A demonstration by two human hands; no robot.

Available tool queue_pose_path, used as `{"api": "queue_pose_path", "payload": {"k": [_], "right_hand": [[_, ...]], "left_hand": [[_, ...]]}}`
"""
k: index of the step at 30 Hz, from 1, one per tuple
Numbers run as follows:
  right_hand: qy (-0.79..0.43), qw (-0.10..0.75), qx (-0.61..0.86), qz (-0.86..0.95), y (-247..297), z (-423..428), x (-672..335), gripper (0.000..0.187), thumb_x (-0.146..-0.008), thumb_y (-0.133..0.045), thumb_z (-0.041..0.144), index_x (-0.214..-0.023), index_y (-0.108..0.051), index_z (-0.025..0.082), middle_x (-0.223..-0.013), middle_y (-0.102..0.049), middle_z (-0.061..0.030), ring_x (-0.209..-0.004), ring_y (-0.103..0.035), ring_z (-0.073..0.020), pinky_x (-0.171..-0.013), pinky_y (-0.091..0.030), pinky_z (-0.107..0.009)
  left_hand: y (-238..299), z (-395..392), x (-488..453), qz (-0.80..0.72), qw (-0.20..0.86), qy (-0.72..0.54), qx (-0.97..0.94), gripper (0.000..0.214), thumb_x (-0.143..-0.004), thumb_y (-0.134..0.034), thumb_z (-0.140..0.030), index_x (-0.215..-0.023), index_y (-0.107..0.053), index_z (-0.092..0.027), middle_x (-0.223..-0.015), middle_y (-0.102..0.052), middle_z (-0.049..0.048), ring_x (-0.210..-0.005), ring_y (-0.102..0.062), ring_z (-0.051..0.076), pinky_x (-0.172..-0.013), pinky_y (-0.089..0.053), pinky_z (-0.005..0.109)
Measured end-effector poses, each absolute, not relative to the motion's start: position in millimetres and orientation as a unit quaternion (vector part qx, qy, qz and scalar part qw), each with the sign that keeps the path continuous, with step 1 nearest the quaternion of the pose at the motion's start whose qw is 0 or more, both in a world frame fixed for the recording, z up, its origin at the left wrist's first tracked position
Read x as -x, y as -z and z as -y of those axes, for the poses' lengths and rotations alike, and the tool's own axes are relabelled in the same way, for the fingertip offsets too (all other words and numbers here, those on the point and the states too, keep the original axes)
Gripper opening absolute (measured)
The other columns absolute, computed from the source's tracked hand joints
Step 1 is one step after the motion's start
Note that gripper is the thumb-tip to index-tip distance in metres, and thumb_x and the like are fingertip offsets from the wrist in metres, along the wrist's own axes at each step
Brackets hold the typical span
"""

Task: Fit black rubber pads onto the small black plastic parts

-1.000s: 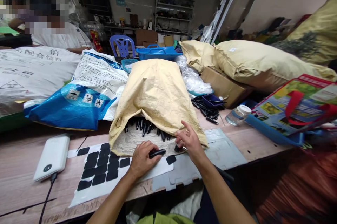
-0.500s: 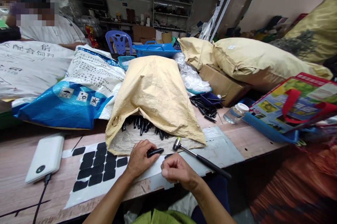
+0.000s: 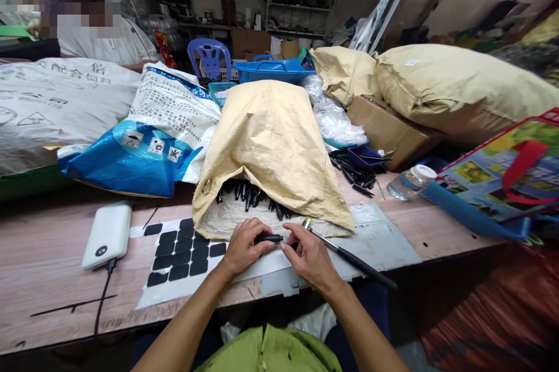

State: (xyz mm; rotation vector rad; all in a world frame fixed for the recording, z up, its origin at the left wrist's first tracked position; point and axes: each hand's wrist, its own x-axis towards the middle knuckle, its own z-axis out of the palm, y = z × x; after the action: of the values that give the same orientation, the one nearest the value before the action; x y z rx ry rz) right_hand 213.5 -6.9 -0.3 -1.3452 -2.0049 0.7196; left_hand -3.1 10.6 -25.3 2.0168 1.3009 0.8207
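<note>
So the thing to look at here is the black pen-shaped piece (image 3: pixel 269 238), right at the near edge of the big tan sack (image 3: pixel 271 133), just in front of its open mouth. The left hand (image 3: pixel 248 245) has it, fingers and thumb closed round one end, the other end poking out to the right. The right hand (image 3: pixel 310 258) is half curled, thumb and forefinger parted by that free end; can't tell if they're actually touching it.

Handling-wise, I'd guess it's light and stiff, probably hard plastic, so not very fragile. Looks smooth and a bit shiny, so it could roll or slip. I'd pinch it round the barrel near the middle and steady the tip separately.

More black pieces (image 3: pixel 248 194) sit inside the sack's mouth, the sheet of black stickers (image 3: pixel 177 250) is on the tabletop (image 3: pixel 56 302) left of the sack's near edge, and the hammer (image 3: pixel 353 258) lies by its near right corner.
</note>
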Motion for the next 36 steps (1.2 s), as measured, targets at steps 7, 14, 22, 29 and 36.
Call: {"api": "queue_pose_path", "payload": {"k": [7, 14, 22, 29, 36], "right_hand": [[-0.205, 0.233, 0.465, 0.829, 1, 1, -205, 0.024, -0.099, -0.059, 0.043, -0.107, -0.066, 0.021, -0.097, -0.066, -0.0061, -0.091, -0.062, -0.0198, -0.081, -0.047, -0.03], [-0.15, 0.181, 0.461, 0.856, 3, -2, -203, 0.031, -0.103, -0.051, 0.049, -0.099, -0.064, 0.022, -0.093, -0.063, -0.0044, -0.082, -0.06, -0.0176, -0.068, -0.04, -0.027], [-0.127, 0.205, 0.462, 0.853, 11, 6, -196, 0.026, -0.104, -0.047, 0.038, -0.095, -0.064, 0.02, -0.091, -0.06, -0.0051, -0.077, -0.057, -0.0161, -0.063, -0.035, -0.026], [-0.137, 0.242, 0.435, 0.856, 19, 7, -195, 0.023, -0.101, -0.047, 0.028, -0.083, -0.058, 0.02, -0.084, -0.058, -0.0045, -0.076, -0.056, -0.0165, -0.067, -0.036, -0.027], [-0.17, 0.255, 0.458, 0.834, 16, 5, -193, 0.024, -0.1, -0.053, 0.041, -0.09, -0.058, 0.02, -0.085, -0.059, -0.0041, -0.077, -0.057, -0.0172, -0.067, -0.037, -0.027]], "left_hand": [[27, -9, 3, -0.488, 0.283, -0.291, -0.773, 0.022, -0.091, -0.07, -0.046, -0.101, -0.07, -0.026, -0.102, -0.069, 0.0032, -0.098, -0.058, 0.024, -0.089, -0.038, 0.038], [25, -7, 3, -0.482, 0.264, -0.265, -0.792, 0.018, -0.096, -0.061, -0.041, -0.104, -0.069, -0.027, -0.103, -0.07, 0.0029, -0.098, -0.055, 0.024, -0.087, -0.037, 0.039], [28, -4, 1, -0.465, 0.226, -0.261, -0.815, 0.017, -0.097, -0.057, -0.028, -0.105, -0.071, -0.026, -0.101, -0.069, 0.0053, -0.101, -0.051, 0.025, -0.091, -0.036, 0.042], [26, -2, 1, -0.458, 0.222, -0.259, -0.821, 0.019, -0.096, -0.056, -0.026, -0.1, -0.075, -0.026, -0.096, -0.07, 0.0061, -0.101, -0.051, 0.026, -0.093, -0.036, 0.044], [28, -4, 3, -0.473, 0.263, -0.275, -0.795, 0.023, -0.099, -0.051, -0.03, -0.105, -0.073, -0.025, -0.099, -0.07, 0.0053, -0.101, -0.05, 0.025, -0.094, -0.036, 0.044]]}}
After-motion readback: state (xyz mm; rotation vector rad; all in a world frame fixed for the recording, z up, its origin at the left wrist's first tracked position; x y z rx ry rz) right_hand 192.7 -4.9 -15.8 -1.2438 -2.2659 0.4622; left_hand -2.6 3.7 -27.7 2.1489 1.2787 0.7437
